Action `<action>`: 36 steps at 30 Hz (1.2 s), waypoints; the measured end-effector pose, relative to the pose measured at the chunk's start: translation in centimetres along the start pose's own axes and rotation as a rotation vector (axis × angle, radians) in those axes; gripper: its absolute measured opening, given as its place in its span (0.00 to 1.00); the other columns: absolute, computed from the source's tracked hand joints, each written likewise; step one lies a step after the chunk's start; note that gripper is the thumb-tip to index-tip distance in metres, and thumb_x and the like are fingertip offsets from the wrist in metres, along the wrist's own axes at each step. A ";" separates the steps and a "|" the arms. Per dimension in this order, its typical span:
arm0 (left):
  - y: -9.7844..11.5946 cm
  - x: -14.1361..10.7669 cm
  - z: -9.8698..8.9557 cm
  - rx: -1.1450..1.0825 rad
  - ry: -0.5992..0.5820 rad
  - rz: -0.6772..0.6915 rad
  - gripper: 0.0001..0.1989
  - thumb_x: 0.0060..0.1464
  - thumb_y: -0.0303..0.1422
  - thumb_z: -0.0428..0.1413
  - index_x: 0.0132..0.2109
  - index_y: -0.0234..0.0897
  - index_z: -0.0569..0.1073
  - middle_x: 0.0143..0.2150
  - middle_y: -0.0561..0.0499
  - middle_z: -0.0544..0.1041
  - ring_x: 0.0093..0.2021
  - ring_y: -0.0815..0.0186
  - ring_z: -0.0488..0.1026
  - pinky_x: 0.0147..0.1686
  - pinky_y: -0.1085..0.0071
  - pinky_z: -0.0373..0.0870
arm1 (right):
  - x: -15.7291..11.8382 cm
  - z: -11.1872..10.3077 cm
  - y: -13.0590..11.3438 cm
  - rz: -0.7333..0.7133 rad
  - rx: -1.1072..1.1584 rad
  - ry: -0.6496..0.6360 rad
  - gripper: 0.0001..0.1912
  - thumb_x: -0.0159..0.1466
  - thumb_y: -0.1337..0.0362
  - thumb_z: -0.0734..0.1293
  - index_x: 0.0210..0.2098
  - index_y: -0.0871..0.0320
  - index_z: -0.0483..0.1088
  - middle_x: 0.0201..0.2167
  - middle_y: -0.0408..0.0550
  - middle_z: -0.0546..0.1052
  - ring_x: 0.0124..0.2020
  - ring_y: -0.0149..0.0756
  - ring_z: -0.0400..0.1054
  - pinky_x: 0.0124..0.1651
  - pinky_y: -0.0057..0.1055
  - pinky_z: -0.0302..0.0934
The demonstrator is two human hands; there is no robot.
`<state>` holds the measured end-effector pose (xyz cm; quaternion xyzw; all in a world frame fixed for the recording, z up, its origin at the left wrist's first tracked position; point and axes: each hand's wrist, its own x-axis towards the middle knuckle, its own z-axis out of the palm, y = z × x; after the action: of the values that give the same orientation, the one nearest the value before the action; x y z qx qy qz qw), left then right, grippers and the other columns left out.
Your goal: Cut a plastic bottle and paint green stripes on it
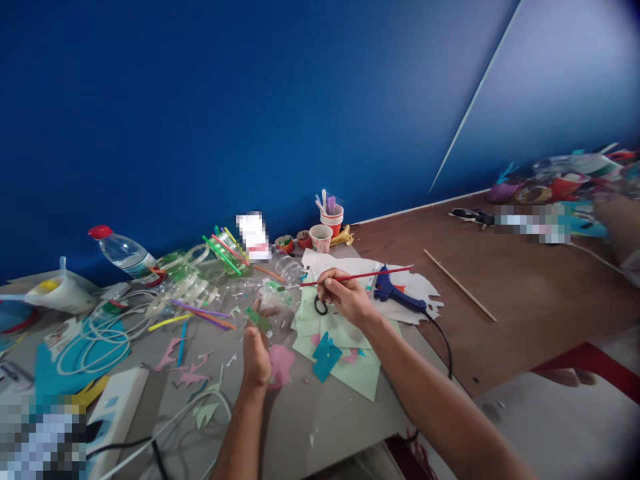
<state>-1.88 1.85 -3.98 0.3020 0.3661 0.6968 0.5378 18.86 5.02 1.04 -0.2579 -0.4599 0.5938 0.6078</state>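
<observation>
and here the right hand (343,297) pinches a red brush (370,275), tip near the green-marked clear plastic (259,321) gripped by the left hand (257,353) above the counter (295,427), hands apart, seemingly a dabbing step whose next touch calls for steadiness.

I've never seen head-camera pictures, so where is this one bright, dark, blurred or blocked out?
Head view: the blue wall pales toward the upper right, the corner dark; head view: another person's hand at far right is smeared, the red stick in the right hand clearer; head view: pixel blocks hide several patches.
</observation>
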 end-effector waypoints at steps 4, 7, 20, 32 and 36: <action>0.2 -0.2 -0.5 0.067 -0.021 0.023 0.15 0.50 0.43 0.59 0.41 0.39 0.77 0.42 0.43 0.79 0.56 0.52 0.69 0.53 0.59 0.67 | 0.1 -0.2 0.1 -0.004 -0.021 0.004 0.08 0.60 0.59 0.67 0.33 0.58 0.72 0.21 0.43 0.73 0.19 0.26 0.59 0.23 0.25 0.50; 0.6 -0.4 -0.2 0.278 -0.063 0.164 0.23 0.47 0.52 0.58 0.41 0.37 0.77 0.42 0.42 0.78 0.58 0.51 0.67 0.57 0.58 0.63 | 0.2 -0.4 0.0 0.014 -0.052 0.004 0.08 0.59 0.60 0.67 0.32 0.59 0.72 0.20 0.42 0.73 0.19 0.26 0.59 0.23 0.25 0.49; 1.3 -1.3 0.5 1.140 -0.268 0.566 0.36 0.58 0.56 0.33 0.62 0.41 0.63 0.56 0.40 0.71 0.60 0.50 0.63 0.60 0.46 0.53 | 0.2 -0.4 0.2 -0.003 -0.073 0.041 0.09 0.59 0.58 0.67 0.31 0.58 0.71 0.20 0.42 0.73 0.18 0.26 0.58 0.22 0.25 0.50; 0.9 -1.2 0.3 1.411 -0.294 0.793 0.32 0.63 0.49 0.32 0.68 0.41 0.50 0.56 0.40 0.71 0.57 0.53 0.66 0.64 0.43 0.32 | 0.1 -0.2 -0.1 -0.047 -0.073 0.037 0.09 0.59 0.58 0.67 0.32 0.58 0.71 0.21 0.42 0.73 0.19 0.26 0.58 0.23 0.25 0.51; 0.9 -1.3 0.5 1.470 -0.299 0.841 0.30 0.63 0.48 0.33 0.68 0.43 0.50 0.56 0.41 0.72 0.57 0.52 0.67 0.63 0.44 0.31 | 0.0 -0.2 -0.1 -0.034 -0.123 0.023 0.08 0.59 0.60 0.67 0.32 0.58 0.71 0.21 0.43 0.73 0.20 0.27 0.60 0.24 0.25 0.51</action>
<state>-1.68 0.50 -3.00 0.7729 0.5074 0.3770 -0.0546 19.04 5.05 1.07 -0.2934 -0.4928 0.5512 0.6060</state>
